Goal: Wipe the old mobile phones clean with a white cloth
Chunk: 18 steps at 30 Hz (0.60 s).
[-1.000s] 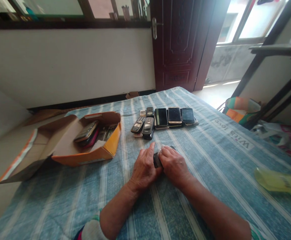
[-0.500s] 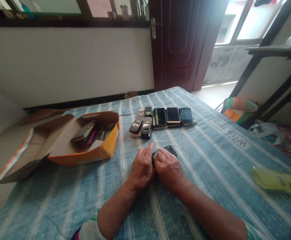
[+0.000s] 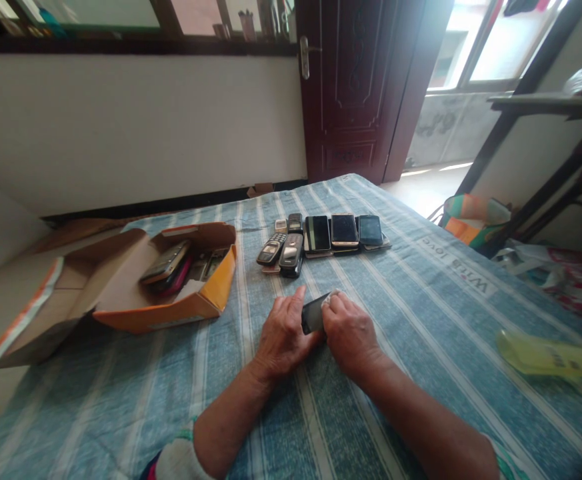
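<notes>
Left hand (image 3: 283, 333) and right hand (image 3: 351, 331) grip a dark phone (image 3: 314, 313); bare cloth (image 3: 421, 320) around.

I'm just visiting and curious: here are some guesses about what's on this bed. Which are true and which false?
1. Both hands are on one dark phone. True: the left hand grips it and the right hand presses a small white cloth on it.
2. The orange cardboard box holds nothing. False: several phones lie inside.
3. A row of phones lies beyond the hands. True.
4. The bedcover is plain red. False: it is blue-green with pale stripes.
5. The brown door stands beyond the bed. True.
</notes>
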Motion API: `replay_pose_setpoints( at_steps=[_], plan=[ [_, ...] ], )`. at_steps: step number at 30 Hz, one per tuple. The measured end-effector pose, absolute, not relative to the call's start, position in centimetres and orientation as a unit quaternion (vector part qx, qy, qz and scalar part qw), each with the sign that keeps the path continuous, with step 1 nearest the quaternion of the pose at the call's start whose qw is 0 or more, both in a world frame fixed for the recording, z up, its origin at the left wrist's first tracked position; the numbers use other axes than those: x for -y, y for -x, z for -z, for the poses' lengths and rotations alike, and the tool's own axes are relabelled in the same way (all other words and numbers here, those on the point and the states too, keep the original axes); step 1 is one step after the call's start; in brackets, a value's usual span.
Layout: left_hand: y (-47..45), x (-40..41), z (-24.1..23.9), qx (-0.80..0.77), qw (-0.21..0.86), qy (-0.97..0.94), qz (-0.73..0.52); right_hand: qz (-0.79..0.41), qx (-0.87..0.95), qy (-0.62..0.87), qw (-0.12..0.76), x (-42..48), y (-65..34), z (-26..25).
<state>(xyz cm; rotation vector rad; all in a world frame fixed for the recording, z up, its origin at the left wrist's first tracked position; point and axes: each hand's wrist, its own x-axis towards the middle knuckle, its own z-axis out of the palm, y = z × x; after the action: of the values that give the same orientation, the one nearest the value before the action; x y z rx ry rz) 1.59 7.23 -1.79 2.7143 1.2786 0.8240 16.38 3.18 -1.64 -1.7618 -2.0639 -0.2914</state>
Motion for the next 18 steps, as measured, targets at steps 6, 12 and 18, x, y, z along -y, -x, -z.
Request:
replay_pose_setpoints(
  at_steps=[6, 12, 18],
  plan=[
    [-1.5, -7.3, 1.9, -0.423, -0.008, -0.865, -0.270, 0.105, 0.774, 0.588, 0.212, -2.0, -14.3, 1.4],
    [-1.4, -7.7, 2.2, -0.425, -0.034, -0.861, -0.276, 0.089, 0.759, 0.609, 0.212, -2.8, -15.6, 1.3],
    [-1.5, -7.7, 2.2, -0.430, -0.031, -0.862, -0.266, 0.078, 0.728, 0.655, 0.187, -3.1, -17.1, 0.8]
  ],
)
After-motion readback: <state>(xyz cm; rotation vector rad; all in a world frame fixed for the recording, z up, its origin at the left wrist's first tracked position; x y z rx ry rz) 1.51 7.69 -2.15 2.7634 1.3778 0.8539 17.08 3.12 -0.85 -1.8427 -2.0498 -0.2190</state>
